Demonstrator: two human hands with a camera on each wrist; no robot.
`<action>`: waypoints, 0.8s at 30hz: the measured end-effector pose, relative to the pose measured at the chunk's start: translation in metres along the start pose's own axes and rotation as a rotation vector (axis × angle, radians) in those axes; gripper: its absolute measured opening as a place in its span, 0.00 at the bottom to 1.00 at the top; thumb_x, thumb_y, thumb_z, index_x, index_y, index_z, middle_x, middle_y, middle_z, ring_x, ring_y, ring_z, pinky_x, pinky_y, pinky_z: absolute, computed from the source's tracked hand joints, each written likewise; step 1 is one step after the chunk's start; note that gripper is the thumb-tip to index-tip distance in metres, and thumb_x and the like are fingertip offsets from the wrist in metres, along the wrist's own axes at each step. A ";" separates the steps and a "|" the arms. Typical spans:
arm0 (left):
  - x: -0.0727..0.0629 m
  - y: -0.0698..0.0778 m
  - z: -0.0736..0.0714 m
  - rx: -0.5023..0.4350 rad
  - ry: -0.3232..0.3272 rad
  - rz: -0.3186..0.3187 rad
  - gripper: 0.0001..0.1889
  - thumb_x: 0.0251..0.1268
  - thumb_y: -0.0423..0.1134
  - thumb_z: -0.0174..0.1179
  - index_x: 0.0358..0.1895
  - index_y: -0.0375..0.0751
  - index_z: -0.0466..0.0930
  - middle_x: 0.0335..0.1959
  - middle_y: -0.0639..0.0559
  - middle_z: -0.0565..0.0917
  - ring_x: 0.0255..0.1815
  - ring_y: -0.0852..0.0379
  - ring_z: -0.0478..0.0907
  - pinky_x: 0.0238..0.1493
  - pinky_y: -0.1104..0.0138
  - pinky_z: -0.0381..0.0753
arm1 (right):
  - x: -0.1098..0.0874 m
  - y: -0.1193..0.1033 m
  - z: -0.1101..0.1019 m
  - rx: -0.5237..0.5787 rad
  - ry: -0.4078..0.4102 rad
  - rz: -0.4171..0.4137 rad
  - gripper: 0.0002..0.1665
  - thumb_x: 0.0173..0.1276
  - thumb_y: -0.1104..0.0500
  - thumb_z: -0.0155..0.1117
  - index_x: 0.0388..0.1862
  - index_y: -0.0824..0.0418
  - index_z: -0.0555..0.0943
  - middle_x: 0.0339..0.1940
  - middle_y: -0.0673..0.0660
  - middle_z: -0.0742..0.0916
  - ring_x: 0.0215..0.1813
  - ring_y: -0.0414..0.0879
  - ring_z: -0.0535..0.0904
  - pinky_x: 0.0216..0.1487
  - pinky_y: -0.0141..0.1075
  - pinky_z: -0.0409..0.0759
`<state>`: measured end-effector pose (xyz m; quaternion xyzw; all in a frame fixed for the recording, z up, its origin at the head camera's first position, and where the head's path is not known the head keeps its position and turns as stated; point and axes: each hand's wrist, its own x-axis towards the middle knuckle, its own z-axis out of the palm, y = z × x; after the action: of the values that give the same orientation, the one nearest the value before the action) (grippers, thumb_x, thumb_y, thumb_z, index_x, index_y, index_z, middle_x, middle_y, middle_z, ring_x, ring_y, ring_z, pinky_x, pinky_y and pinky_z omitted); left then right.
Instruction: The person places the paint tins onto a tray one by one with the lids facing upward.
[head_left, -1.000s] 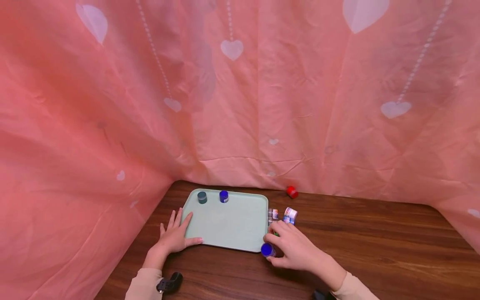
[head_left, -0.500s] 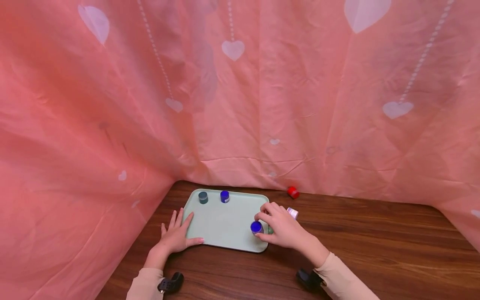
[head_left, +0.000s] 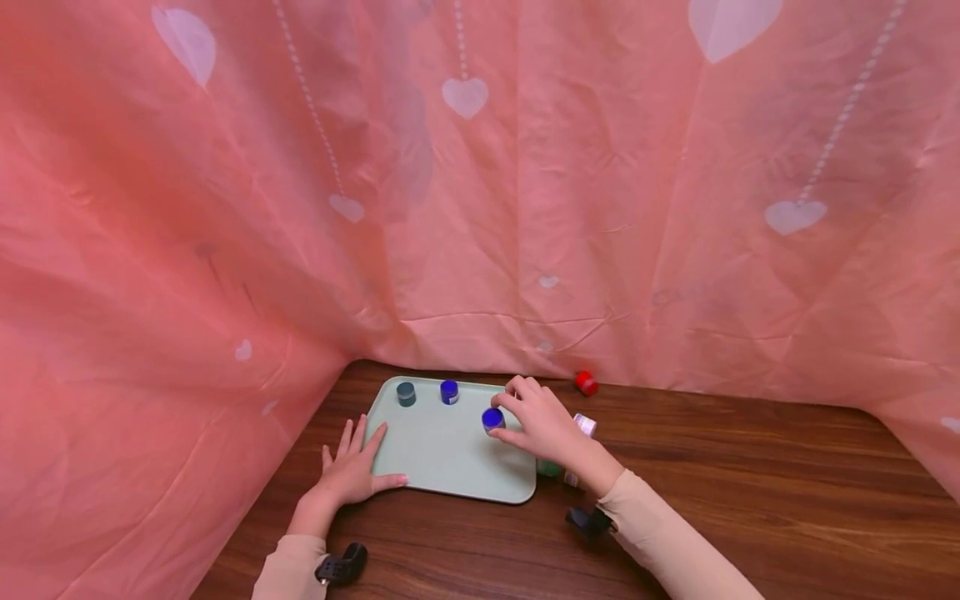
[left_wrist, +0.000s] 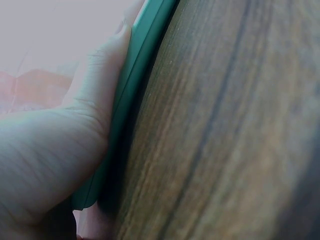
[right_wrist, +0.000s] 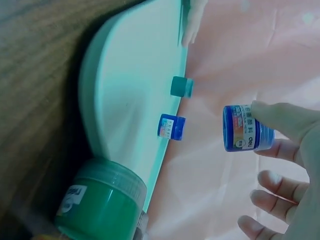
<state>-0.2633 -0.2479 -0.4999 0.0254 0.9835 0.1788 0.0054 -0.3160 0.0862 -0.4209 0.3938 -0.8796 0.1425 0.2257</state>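
Note:
My right hand (head_left: 536, 421) pinches a small blue paint jar (head_left: 492, 419) between thumb and forefinger, over the right part of the pale green tray (head_left: 450, 458). In the right wrist view a printed label shows on this held jar (right_wrist: 242, 135), and the other fingers are spread away from it. My left hand (head_left: 348, 475) rests at the tray's left front corner, fingers spread and thumb along the front rim. Near the tray's back edge stand a dark green paint jar (head_left: 406, 395) and, to its right, another blue paint jar (head_left: 449, 392).
Right of the tray a green paint jar (head_left: 550, 468) lies partly behind my right wrist. Beyond the forearm is a white-labelled jar (head_left: 585, 425). A red jar (head_left: 587, 383) lies farther back on the wooden table (head_left: 735, 475), near the pink curtain (head_left: 615, 267).
My right hand has carried the blue paint jar from beside the tray's front right corner up and leftward over the tray. The left hand has stayed in place.

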 end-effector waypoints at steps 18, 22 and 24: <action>0.003 -0.003 0.004 -0.055 -0.025 -0.007 0.60 0.45 0.77 0.61 0.78 0.46 0.51 0.80 0.35 0.39 0.79 0.31 0.31 0.63 0.24 0.34 | 0.037 0.014 0.030 0.082 -0.128 0.246 0.20 0.57 0.48 0.75 0.45 0.55 0.83 0.41 0.57 0.79 0.45 0.53 0.72 0.42 0.48 0.74; 0.005 -0.006 0.009 -0.063 -0.013 -0.005 0.60 0.44 0.77 0.60 0.78 0.46 0.51 0.80 0.36 0.38 0.80 0.32 0.29 0.63 0.24 0.32 | 0.043 0.020 0.039 0.090 -0.179 0.313 0.19 0.57 0.47 0.74 0.45 0.53 0.84 0.44 0.57 0.79 0.47 0.53 0.72 0.46 0.48 0.76; 0.005 -0.007 0.010 -0.064 -0.011 -0.005 0.60 0.44 0.77 0.60 0.78 0.47 0.51 0.80 0.36 0.38 0.80 0.32 0.29 0.63 0.24 0.32 | 0.046 0.022 0.041 0.099 -0.202 0.341 0.19 0.57 0.47 0.74 0.45 0.53 0.84 0.45 0.58 0.79 0.48 0.53 0.72 0.47 0.48 0.76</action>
<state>-0.2688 -0.2503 -0.5116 0.0239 0.9773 0.2102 0.0118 -0.3714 0.0541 -0.4345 0.2623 -0.9436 0.1814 0.0893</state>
